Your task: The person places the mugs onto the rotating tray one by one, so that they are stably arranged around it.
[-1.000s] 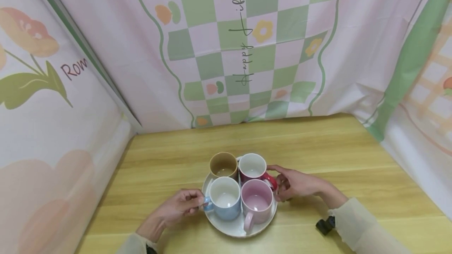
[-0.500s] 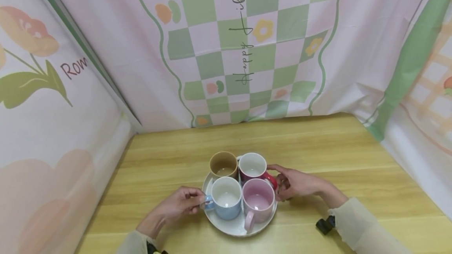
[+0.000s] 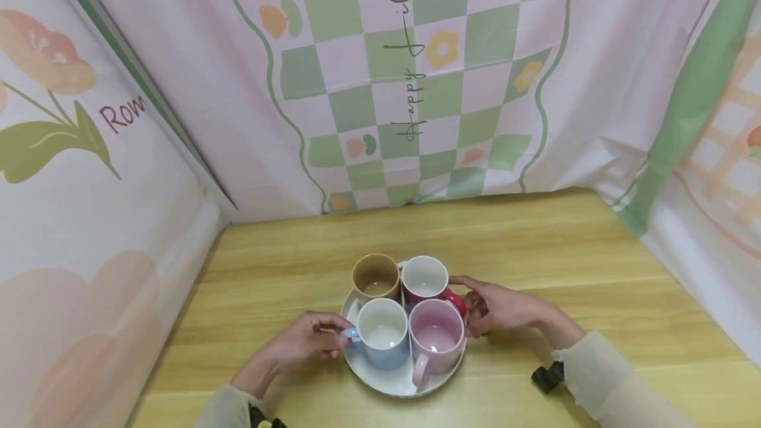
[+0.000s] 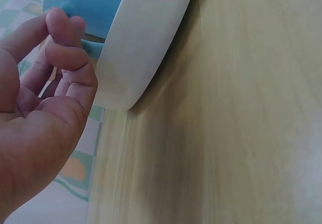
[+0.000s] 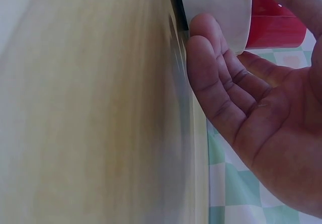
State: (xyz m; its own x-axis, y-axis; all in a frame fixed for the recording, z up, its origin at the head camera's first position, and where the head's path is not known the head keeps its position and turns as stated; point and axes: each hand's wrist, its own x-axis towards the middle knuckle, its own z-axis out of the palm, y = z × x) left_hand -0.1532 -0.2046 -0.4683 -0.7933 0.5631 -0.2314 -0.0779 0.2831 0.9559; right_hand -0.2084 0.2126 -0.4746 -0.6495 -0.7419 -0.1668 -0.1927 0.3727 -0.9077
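In the head view, a round white plate [image 3: 389, 385] bears a light-blue mug [image 3: 385, 352], a pink mug [image 3: 440, 355], a tan mug [image 3: 376, 276] and a red mug [image 3: 425, 279] with a white inside. All stand upright, close together. My left hand [image 3: 309, 339] pinches the blue mug's handle between thumb and fingers, at the plate's left edge. My right hand [image 3: 499, 309] is at the right side, its index finger reaching to the red mug by the red handle [image 3: 456, 302]. In the right wrist view, bent fingertips [image 5: 201, 58] touch the plate's side [image 5: 221, 12].
The plate stands on a wood-grain table [image 3: 285, 256]. A printed checkered curtain [image 3: 410, 84] hangs behind it, with patterned cloth walls [image 3: 107, 203] at both sides. Black straps [image 3: 547, 378] sit on the sleeves.
My left hand has moved slightly right with the blue mug. The pink mug has shifted a little right and away. My right hand stays nearly still.
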